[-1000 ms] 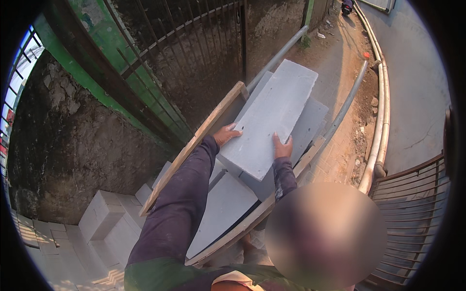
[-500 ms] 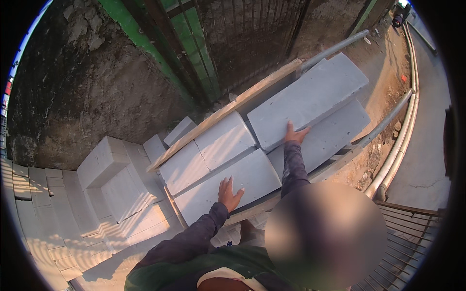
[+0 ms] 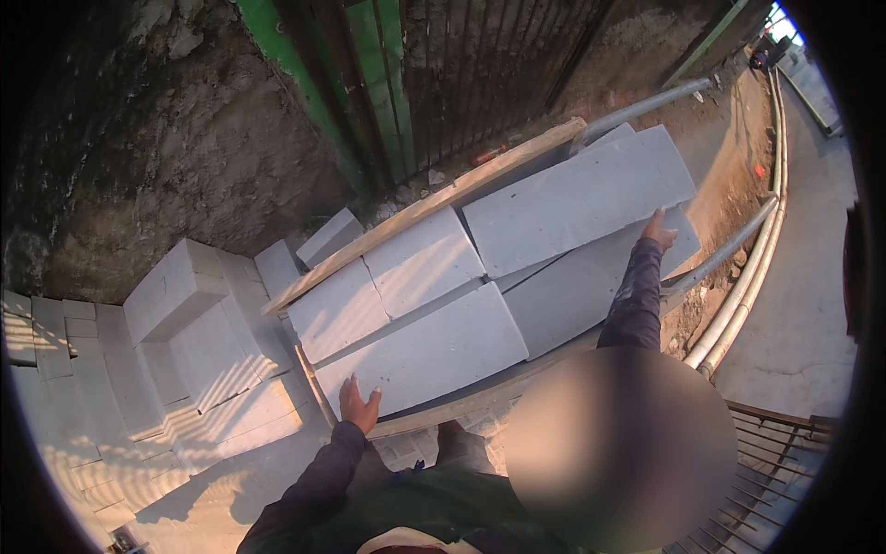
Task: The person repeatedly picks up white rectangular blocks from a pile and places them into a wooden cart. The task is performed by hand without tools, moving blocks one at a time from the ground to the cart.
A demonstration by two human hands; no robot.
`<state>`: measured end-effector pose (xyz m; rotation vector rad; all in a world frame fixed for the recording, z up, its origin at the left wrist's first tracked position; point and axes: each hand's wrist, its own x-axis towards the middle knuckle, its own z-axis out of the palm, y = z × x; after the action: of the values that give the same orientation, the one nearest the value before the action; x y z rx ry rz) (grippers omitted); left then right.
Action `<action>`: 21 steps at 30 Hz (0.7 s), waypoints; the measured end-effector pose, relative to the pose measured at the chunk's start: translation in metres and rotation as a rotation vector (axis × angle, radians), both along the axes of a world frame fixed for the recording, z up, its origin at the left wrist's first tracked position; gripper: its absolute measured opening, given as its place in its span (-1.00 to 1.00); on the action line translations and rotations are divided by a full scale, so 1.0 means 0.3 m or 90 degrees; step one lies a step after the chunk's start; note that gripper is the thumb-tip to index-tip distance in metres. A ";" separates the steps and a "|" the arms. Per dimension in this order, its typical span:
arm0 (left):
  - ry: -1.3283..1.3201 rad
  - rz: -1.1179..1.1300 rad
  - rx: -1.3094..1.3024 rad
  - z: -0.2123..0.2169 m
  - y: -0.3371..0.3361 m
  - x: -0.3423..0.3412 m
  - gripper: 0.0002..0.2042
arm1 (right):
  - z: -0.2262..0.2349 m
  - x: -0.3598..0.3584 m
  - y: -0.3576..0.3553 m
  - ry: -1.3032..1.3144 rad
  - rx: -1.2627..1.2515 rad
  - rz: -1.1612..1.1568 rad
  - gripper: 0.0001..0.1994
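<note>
Pale grey concrete blocks lie in a long frame with wooden side boards. My left hand is at the near left corner of the near left block, fingers spread and open. Out to the right, my right hand reaches over the near right block. Its fingers are stretched out against the near edge of the far right block, close to that block's right end. This far right block rests a little askew and partly overlaps the near right one. Beyond the near left block sits a cracked or split block.
A wooden board edges the far side, and metal pipe handles stick out right. More blocks are stacked at left. Behind stand a dirt bank and a green metal post. Long pipes and a barred grate lie right.
My left hand has moved left to the near left block's corner. My right hand has slid right along the far right block, which has turned closer into line with the others.
</note>
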<state>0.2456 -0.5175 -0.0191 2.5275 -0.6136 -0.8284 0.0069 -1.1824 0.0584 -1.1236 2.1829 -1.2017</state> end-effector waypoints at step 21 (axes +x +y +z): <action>0.286 -0.267 0.137 0.015 -0.290 -0.197 -0.10 | -0.177 0.209 0.281 0.049 -0.101 0.336 -0.47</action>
<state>0.1865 -0.6046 -0.0146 2.2932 -0.9507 -1.6311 0.0697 -1.0983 0.0053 -1.7000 1.6946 -1.1116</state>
